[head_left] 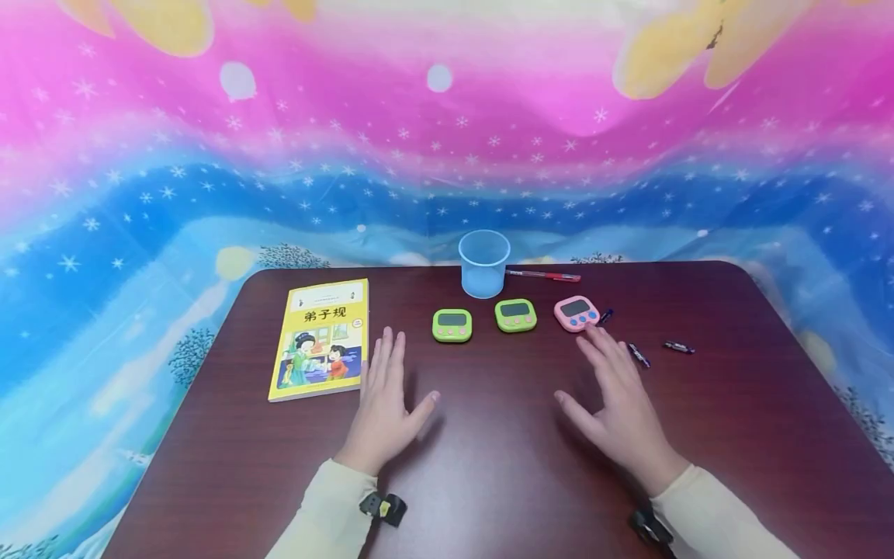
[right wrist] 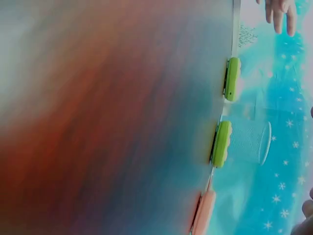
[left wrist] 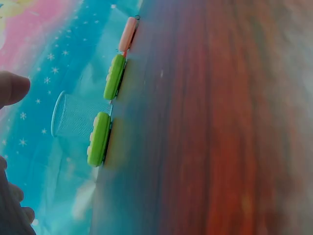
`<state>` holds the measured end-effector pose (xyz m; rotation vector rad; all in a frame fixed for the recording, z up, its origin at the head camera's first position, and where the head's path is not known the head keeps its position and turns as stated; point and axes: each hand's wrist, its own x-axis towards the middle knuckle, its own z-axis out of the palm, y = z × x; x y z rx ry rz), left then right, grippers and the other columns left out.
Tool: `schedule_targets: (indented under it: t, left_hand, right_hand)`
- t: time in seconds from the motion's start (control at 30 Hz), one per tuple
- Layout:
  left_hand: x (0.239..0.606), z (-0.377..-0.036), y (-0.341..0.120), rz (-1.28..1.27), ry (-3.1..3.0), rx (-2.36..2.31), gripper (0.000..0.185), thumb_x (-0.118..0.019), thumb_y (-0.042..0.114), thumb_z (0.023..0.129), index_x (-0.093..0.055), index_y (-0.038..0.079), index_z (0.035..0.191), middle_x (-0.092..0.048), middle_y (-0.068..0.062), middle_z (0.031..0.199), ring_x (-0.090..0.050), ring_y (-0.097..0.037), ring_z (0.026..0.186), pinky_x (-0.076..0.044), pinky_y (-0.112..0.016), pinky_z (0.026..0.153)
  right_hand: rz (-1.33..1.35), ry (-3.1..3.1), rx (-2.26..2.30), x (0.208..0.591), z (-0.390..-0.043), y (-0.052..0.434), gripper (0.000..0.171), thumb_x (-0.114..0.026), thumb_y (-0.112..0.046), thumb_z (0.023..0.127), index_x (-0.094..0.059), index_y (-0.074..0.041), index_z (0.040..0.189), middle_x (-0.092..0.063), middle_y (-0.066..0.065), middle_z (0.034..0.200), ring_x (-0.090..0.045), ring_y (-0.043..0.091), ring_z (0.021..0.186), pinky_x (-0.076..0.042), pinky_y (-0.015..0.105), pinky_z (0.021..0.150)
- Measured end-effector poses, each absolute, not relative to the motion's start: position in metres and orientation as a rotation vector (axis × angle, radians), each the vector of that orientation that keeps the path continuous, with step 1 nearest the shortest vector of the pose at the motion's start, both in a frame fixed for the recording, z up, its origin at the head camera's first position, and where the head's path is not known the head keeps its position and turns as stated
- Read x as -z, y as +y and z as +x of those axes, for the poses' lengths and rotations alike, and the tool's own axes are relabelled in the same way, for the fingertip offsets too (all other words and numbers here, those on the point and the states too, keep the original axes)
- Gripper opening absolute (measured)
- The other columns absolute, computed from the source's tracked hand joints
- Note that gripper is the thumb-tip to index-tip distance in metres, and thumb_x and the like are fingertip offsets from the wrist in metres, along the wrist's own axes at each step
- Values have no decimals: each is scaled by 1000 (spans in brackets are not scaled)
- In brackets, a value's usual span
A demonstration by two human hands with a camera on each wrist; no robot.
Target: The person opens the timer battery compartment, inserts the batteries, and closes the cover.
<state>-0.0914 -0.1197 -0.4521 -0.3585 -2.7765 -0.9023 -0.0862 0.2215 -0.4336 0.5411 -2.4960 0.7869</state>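
Note:
My left hand (head_left: 387, 407) is held over the table with straight fingers and the thumb spread, just right of a yellow book (head_left: 323, 341). Opposite it, my right hand (head_left: 621, 411) has its fingers extended too and holds nothing. Its fingertips come close to a pink digital timer (head_left: 576, 314); whether they touch cannot be told. Two green digital timers, one (head_left: 452, 325) on the left and another (head_left: 515, 315) in the middle, lie in a row with the pink one. Behind them stands a light blue mesh cup (head_left: 484, 264). In the left wrist view the near green timer (left wrist: 99, 139) appears edge-on.
A red pen (head_left: 552, 276) lies beside the cup at the table's back edge. Small dark wrapped pieces, one (head_left: 639, 355) by the right hand and another (head_left: 679, 347) farther right, rest on the brown table (head_left: 489, 466). A patterned cloth (head_left: 433, 155) hangs behind.

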Motion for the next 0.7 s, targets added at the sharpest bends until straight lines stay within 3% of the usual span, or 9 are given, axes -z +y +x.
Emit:
schedule_targets:
  t: [0.1, 0.23, 0.33, 0.47, 0.7]
  left_hand:
    - [455, -96, -118, -335, -2783, 933, 100, -67, 49, 89, -7, 15, 162, 0, -2, 169, -3, -27, 155, -11, -62, 121]
    - [458, -101, -116, -316, -2792, 992, 100, -68, 47, 89, -8, 15, 162, -2, -1, 169, -5, -27, 155, -12, -60, 122]
    - [460, -106, -115, -304, -2795, 1054, 99, -69, 44, 89, -8, 15, 162, -2, 0, 169, -7, -29, 154, -12, -58, 123]
    - [463, -111, -114, -267, -2784, 1150, 97, -68, 40, 90, -9, 14, 162, -4, -1, 169, -9, -31, 154, -12, -56, 123]
    - [470, -121, -111, -202, -2745, 1270, 94, -69, 35, 90, -12, 11, 161, -8, -5, 169, -12, -26, 154, -13, -54, 124]
  right_hand:
    - [524, -2526, -836, 435, -91, 214, 83, -85, -23, 77, -46, -1, 147, -39, 13, 157, -35, 32, 144, -20, 30, 123]
    - [487, -2561, -905, 437, -96, 203, 84, -84, -22, 80, -43, -6, 151, -39, 7, 158, -35, 28, 145, -27, 24, 119]
    - [466, -2552, -981, 439, -101, 195, 83, -83, -21, 82, -42, -8, 152, -40, 6, 158, -37, 27, 144, -37, 39, 116]
    - [389, -2549, -1133, 444, -110, 187, 81, -82, -20, 84, -40, -13, 153, -42, 5, 156, -41, 28, 141, -41, 56, 109]
    - [280, -2536, -1371, 453, -122, 178, 74, -80, -19, 86, -44, -16, 151, -48, 5, 151, -45, 29, 139, -39, 57, 112]
